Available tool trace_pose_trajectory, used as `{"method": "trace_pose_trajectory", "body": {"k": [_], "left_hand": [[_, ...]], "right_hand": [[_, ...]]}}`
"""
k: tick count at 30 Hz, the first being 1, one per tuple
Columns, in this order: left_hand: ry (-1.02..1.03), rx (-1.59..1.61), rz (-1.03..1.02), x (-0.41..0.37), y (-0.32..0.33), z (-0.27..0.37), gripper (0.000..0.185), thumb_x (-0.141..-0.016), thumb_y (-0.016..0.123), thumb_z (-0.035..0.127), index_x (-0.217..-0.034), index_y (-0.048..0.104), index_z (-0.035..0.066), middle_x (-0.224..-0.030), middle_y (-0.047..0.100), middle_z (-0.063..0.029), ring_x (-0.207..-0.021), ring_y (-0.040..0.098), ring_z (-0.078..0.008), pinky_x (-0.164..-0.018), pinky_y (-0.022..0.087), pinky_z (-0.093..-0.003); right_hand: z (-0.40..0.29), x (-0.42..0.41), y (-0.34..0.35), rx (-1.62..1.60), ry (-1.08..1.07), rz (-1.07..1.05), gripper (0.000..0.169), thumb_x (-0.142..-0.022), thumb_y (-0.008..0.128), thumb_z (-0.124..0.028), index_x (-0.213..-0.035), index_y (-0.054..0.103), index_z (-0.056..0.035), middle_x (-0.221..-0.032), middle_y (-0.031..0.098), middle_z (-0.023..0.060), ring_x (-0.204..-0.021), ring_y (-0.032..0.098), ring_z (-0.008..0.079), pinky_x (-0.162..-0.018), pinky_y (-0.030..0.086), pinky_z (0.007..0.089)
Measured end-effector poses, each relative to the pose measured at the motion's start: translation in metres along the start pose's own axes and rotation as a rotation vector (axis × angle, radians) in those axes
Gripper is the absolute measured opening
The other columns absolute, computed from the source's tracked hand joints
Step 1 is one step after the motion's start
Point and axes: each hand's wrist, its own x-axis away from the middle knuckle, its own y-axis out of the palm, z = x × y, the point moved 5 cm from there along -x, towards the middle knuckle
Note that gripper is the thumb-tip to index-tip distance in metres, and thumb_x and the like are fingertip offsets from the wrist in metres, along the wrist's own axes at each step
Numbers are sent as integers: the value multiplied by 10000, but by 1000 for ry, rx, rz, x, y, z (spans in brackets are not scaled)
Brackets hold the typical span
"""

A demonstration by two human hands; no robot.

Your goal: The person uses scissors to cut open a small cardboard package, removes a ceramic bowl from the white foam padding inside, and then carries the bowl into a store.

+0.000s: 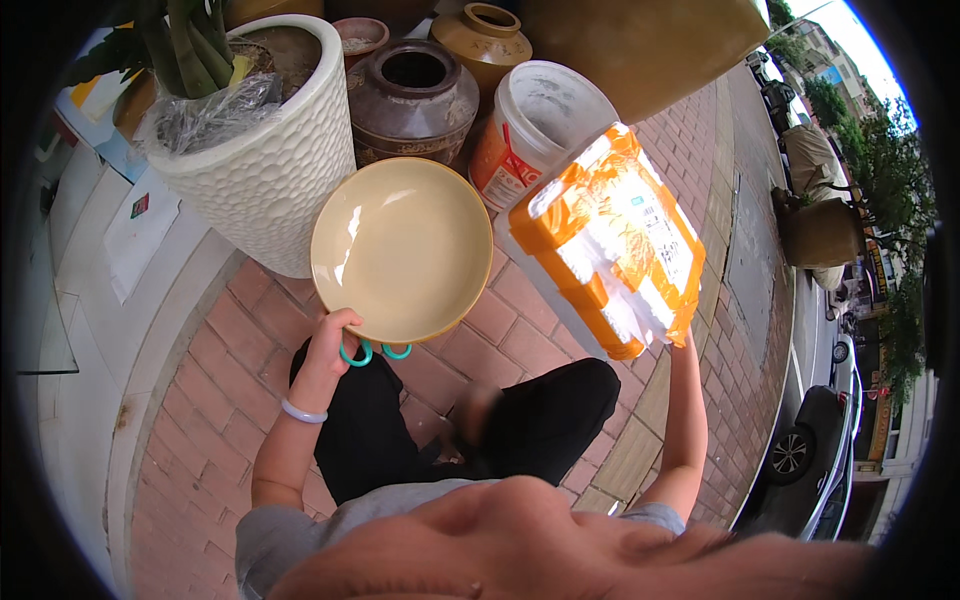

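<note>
My left hand (330,345) grips the lower rim of a round, shallow cream-coloured dish (405,247) with a tan edge. The same hand has the teal finger loops (396,351) of what looks like a pair of scissors below the rim; their blades are hidden. On the right, my right hand (681,337) is at the lower corner of a white foam box (615,240) wrapped in orange tape, with a label on top; the fingers are mostly hidden behind it. Dish and box are apart, both above the brick pavement.
A white textured planter (255,180) with a plant stands at the upper left. Beside it are a dark glazed jar (412,97), a tan jar (480,45) and a white plastic bucket (555,105). Red paving (495,315) lies below. Parked cars (802,442) line the road at right.
</note>
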Motion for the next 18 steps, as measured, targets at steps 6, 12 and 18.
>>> {"method": "trace_pose_trajectory", "body": {"k": [6, 12, 18], "left_hand": [[-16, -29, 23, 3, 0, 8, 351, -633, 474, -17, -977, 484, -84, -922, 554, -136, -850, 552, -226, -742, 442, -315], [-35, -17, 1, 12, 9, 5, 358, -630, 473, -11, -979, 483, -89, -919, 556, -145, -841, 558, -225, -738, 446, -314], [54, -137, -5, 16, 8, 7, 415, -623, 460, -19, -1029, 441, -103, -966, 535, -157, -873, 541, -229, -777, 427, -319]], "right_hand": [[-99, -76, 37, -133, 48, -67, 467, -796, 512, -315, -1156, 411, -35, -991, 559, 132, -795, 591, 214, -604, 513, 351], [-157, -110, 160, -127, 201, 90, 809, -687, 567, -552, -1238, 314, -17, -1149, 433, 213, -1000, 500, 287, -737, 477, 403], [-93, 34, 318, -20, 113, -725, 712, -736, 551, -486, -1180, 352, 36, -1096, 471, 167, -955, 507, 235, -739, 444, 353]]}}
